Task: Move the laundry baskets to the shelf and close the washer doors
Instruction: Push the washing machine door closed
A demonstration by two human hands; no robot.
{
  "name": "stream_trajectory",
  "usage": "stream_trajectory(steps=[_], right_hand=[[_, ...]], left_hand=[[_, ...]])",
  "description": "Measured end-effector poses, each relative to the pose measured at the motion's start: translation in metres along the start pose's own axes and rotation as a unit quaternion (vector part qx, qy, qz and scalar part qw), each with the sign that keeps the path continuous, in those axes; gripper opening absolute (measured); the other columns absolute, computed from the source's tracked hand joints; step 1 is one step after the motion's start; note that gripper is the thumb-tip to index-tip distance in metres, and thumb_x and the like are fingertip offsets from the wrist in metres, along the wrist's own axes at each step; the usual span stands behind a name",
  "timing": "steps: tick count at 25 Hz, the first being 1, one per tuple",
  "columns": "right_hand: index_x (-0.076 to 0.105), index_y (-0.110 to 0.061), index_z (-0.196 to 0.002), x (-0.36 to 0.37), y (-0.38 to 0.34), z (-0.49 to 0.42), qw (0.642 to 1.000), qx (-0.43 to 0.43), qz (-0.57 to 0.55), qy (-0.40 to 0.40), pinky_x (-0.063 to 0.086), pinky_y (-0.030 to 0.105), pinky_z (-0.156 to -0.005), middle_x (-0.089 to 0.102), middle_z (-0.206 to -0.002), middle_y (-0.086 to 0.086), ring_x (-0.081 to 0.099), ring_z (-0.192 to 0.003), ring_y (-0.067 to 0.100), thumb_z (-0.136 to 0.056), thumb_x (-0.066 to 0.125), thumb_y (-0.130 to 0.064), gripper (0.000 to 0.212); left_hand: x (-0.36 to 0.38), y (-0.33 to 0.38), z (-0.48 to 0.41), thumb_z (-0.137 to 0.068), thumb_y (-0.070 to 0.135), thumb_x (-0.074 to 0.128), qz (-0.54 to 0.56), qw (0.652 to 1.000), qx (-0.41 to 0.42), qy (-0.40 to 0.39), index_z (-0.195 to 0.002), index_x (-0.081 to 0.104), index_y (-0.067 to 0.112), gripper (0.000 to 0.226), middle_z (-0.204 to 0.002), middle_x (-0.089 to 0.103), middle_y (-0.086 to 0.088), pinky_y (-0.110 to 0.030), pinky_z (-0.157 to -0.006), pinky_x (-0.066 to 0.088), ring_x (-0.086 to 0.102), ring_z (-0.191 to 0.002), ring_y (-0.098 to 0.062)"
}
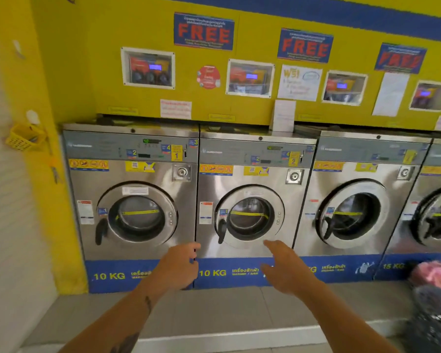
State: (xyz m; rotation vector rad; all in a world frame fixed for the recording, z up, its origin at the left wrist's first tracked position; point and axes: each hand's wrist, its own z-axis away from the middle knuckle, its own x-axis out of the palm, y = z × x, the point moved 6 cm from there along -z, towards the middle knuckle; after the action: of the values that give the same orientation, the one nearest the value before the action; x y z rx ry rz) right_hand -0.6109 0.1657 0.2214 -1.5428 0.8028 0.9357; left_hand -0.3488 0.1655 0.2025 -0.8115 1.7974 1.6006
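Note:
A row of steel front-load washers stands against the yellow wall. The door of the first washer (138, 215) looks flush and closed. The second washer's door (250, 217) also looks nearly flush. The third door (354, 215) stands ajar, and the fourth door (438, 220) at the right edge is ajar too. My left hand (178, 266) hovers empty, fingers loosely curled, below the seam between the first two machines. My right hand (285, 268) is open, fingers spread, just under the second door. A dark mesh laundry basket (433, 314) with pink cloth sits at the lower right.
A small yellow basket (23, 137) hangs on the left wall. Blue plinths marked 10 KG run under the machines. A raised tiled step with a white edge (227, 335) lies between me and the washers. Payment boxes and FREE posters cover the wall above.

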Motion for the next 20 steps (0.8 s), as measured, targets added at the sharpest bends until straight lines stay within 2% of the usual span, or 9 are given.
stream_trajectory(steps=[1,4,5,7,10,13,17,20], right_hand=[[0.029,-0.019,-0.151,0.005,0.005,-0.027,1.0,-0.008,0.006,0.0,0.032,0.037,-0.112,0.033,-0.155,0.001,0.034,-0.139,0.023,-0.094,0.055,-0.033,0.065],[0.028,-0.018,-0.151,0.015,0.026,-0.11,0.999,-0.015,0.034,-0.005,0.033,0.037,-0.113,0.031,-0.156,0.002,0.033,-0.141,0.024,-0.093,0.055,-0.033,0.066],[0.026,-0.018,-0.152,0.015,0.038,-0.14,0.999,-0.005,0.04,-0.006,0.031,0.038,-0.115,0.029,-0.157,0.002,0.031,-0.142,0.024,-0.093,0.054,-0.034,0.067],[0.024,-0.019,-0.153,0.012,0.06,-0.189,0.999,0.017,0.047,-0.012,0.03,0.04,-0.115,0.028,-0.158,0.002,0.029,-0.143,0.025,-0.092,0.055,-0.035,0.069],[0.029,-0.018,-0.15,0.005,0.088,-0.259,0.999,0.034,0.041,-0.012,0.034,0.04,-0.111,0.034,-0.154,0.004,0.034,-0.139,0.027,-0.09,0.057,-0.033,0.068],[0.038,-0.018,-0.143,-0.002,0.108,-0.329,0.999,0.02,0.036,-0.01,0.039,0.039,-0.107,0.041,-0.146,0.004,0.04,-0.133,0.029,-0.087,0.058,-0.029,0.06],[0.028,-0.014,-0.15,0.004,0.141,-0.439,0.998,-0.016,0.062,-0.028,0.034,0.046,-0.113,0.03,-0.155,0.007,0.031,-0.139,0.033,-0.085,0.057,-0.032,0.073],[0.022,-0.017,-0.151,0.021,0.164,-0.516,0.99,-0.064,0.111,-0.052,0.032,0.05,-0.114,0.022,-0.16,0.008,0.023,-0.144,0.035,-0.083,0.061,-0.032,0.08]], left_hand=[[0.01,-0.002,-0.03,-0.088,0.009,0.05,0.003,1.0,0.008,0.002,-0.134,0.054,0.019,0.047,-0.12,0.066,-0.007,-0.034,-0.091,0.051,0.063,-0.105,-0.023],[0.038,-0.004,-0.126,-0.086,0.013,0.048,-0.005,0.999,0.042,-0.007,-0.134,0.052,0.024,0.049,-0.12,0.063,-0.003,-0.028,-0.08,0.051,0.064,-0.091,-0.019],[0.047,-0.003,-0.164,-0.087,0.013,0.048,-0.005,0.999,0.047,-0.016,-0.138,0.048,0.023,0.052,-0.126,0.06,-0.005,-0.03,-0.086,0.051,0.063,-0.099,-0.02],[0.059,0.005,-0.229,-0.088,0.012,0.05,-0.003,0.999,0.046,-0.024,-0.142,0.043,0.021,0.055,-0.141,0.049,-0.006,-0.034,-0.104,0.041,0.051,-0.126,-0.026],[0.08,0.023,-0.316,-0.081,0.01,0.051,0.001,0.997,0.062,-0.037,-0.126,0.052,0.021,0.046,-0.13,0.053,-0.006,-0.034,-0.096,0.043,0.052,-0.121,-0.029],[0.108,0.027,-0.384,-0.079,0.014,0.058,-0.041,0.997,0.051,-0.048,-0.139,0.039,0.021,0.063,-0.142,0.045,-0.004,-0.037,-0.1,0.043,0.049,-0.126,-0.028],[0.147,0.028,-0.465,-0.077,0.015,0.066,-0.095,0.995,0.025,-0.009,-0.146,0.03,0.021,0.078,-0.144,0.04,-0.003,-0.036,-0.104,0.042,0.044,-0.131,-0.028],[0.176,0.026,-0.523,-0.08,0.016,0.065,-0.124,0.991,-0.038,-0.015,-0.154,0.011,0.019,0.091,-0.161,0.016,-0.006,-0.041,-0.119,0.027,0.022,-0.146,-0.03]])
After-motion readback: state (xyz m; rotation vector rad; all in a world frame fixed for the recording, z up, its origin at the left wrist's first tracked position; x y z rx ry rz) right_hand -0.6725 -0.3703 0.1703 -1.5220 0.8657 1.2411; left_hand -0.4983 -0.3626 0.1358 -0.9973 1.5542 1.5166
